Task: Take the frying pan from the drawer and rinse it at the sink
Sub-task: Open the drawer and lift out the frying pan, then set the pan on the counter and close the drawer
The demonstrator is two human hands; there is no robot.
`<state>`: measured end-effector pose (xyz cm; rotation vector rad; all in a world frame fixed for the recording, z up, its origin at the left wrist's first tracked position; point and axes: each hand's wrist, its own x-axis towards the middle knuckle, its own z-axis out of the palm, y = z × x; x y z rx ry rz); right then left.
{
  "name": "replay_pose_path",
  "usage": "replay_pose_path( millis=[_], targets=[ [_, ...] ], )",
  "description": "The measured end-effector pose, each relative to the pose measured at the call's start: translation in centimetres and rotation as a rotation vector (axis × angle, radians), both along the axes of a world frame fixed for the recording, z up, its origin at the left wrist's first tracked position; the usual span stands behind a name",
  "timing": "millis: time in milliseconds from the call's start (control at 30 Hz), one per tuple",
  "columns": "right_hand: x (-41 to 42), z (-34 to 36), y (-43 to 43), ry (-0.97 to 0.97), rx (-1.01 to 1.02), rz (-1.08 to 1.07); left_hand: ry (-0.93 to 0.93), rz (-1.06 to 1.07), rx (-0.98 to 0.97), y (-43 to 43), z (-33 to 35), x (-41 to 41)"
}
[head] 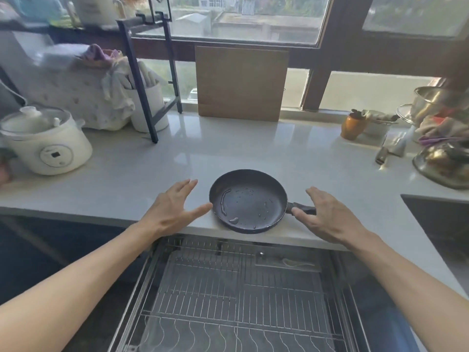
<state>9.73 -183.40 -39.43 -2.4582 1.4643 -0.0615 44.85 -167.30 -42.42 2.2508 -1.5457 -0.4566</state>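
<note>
Near the front edge of the pale surface [157, 158], a wet frying pan [248, 201] is set flat above the opened drawer [236, 295]. It is flanked by the left hand [175, 212] and right hand [324, 214], both spread and empty, the right thumb beside the handle.

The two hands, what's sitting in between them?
In the head view, the frying pan sits on the counter between the left hand and the right hand, with water drops inside. Both hands are open, beside it.
</note>
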Motion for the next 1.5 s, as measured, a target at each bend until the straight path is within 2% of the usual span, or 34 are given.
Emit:
replay_pose_path(
  millis=[300, 533, 667, 900, 1067, 1333, 1433, 1500],
  targets=[
    [-3.6, 5.5, 13.0, -0.117, 0.008, -0.005, 0.033, 0.004, -0.002, 11.8, 5.7, -6.2],
    [-6.2, 3.0, 25.9, -0.087, 0.032, -0.101, 0.131, -0.067, -0.027, 22.5, 5.1, -10.0],
    [-6.5, 1.0, 31.0, -0.132, 0.085, -0.136, 0.239, -0.009, 0.018, 26.9, 3.3, -12.0],
    [-8.3, -9.1, 37.7, -0.249, 0.241, -0.277, 0.415, 0.1, 0.045, 32.8, -7.4, -16.8],
    [-9.0, -19.4, 39.1, -0.355, 0.311, -0.343, 0.45, 0.213, 0.067, 33.8, -17.8, -20.6],
    [-7.4, -34.4, 37.0, -0.536, 0.452, -0.399, 0.643, 0.365, 0.058, 29.4, -31.6, -24.7],
    [-6.6, -37.8, 36.0, -0.615, 0.485, -0.434, 0.752, 0.453, -0.003, 27.0, -35.3, -25.5],
    [-6.0, -38.5, 35.6, -0.735, 0.508, -0.454, 0.814, 0.527, -0.055, 26.3, -36.2, -25.7]
  ],
)
